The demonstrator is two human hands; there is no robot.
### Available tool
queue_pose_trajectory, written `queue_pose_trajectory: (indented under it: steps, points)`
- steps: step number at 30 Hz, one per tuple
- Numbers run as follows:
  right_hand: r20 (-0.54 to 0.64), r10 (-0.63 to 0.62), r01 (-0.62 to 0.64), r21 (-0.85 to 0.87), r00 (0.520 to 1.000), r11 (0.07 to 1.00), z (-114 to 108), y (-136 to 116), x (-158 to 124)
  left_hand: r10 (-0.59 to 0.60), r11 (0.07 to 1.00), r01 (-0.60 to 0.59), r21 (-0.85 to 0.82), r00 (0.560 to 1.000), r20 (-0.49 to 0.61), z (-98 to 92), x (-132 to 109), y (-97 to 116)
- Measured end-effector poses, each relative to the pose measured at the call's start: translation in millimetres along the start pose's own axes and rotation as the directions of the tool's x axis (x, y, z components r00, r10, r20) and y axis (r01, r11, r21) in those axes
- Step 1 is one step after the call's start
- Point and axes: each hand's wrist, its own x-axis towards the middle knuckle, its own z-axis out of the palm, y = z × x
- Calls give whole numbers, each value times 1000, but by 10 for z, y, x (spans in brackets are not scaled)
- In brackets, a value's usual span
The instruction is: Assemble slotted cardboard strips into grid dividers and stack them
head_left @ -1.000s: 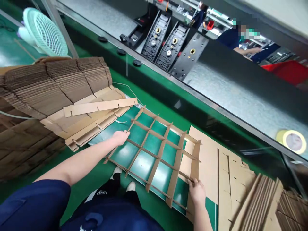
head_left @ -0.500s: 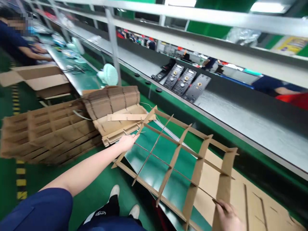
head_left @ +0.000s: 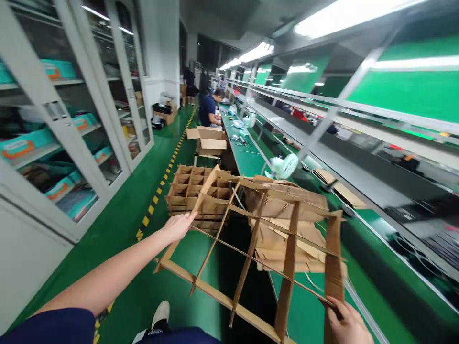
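An opened cardboard divider grid (head_left: 256, 234) hangs in the air before me, its strips crossing into square cells. My left hand (head_left: 178, 225) pinches its left outer strip. At the lower right, my right hand (head_left: 346, 321) grips the near corner of the right-hand strip, with the thumb on top. Beyond the grid, a stack of assembled dividers (head_left: 182, 191) stands at the aisle side of the bench. Flattened brown cardboard pieces (head_left: 310, 243) lie on the green bench, partly hidden behind the grid.
An open cardboard box (head_left: 211, 142) stands past the divider stack, near a seated person (head_left: 208, 111). A mint-green fan (head_left: 285, 166) sits on the bench (head_left: 247, 160). Glass-door cabinets (head_left: 118, 95) line the left, and yellow-black tape (head_left: 152, 205) runs along the green floor.
My view has swung left toward the aisle and cabinets. The divider grid has turned with me, off the bench toward the floor and divider stack, still held in both hands.
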Motion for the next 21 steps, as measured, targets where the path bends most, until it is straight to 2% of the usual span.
queue_pose_trajectory:
  steps: [2,4,6,9,12,15,18,21]
  points:
    - [44,-103,100,70,994,993,428,-756,487,-126,992,126,-15,992,19,71,-90,-745]
    - [71,-196,185,142,978,972,866,-1473,927,-235,972,236,-17,971,44,135,-176,-1385]
    - [100,-286,262,204,953,943,1275,-2129,1301,-328,944,329,-14,942,74,204,-231,-1904]
    - [134,-401,355,276,906,893,1815,-2947,1759,-434,899,438,-9,893,122,346,-201,-2493]
    - [172,-454,386,321,874,865,2336,-3538,2175,-495,867,498,12,857,144,513,7,-2929]
    - [206,-467,387,336,860,859,2896,-3927,2606,-521,852,523,38,837,165,633,388,-3248]
    - [250,-433,346,325,866,880,3444,-4163,3059,-547,836,545,64,815,191,684,905,-3453]
    - [329,-356,260,301,875,918,3886,-4269,3502,-547,836,542,88,805,231,709,1513,-3568]
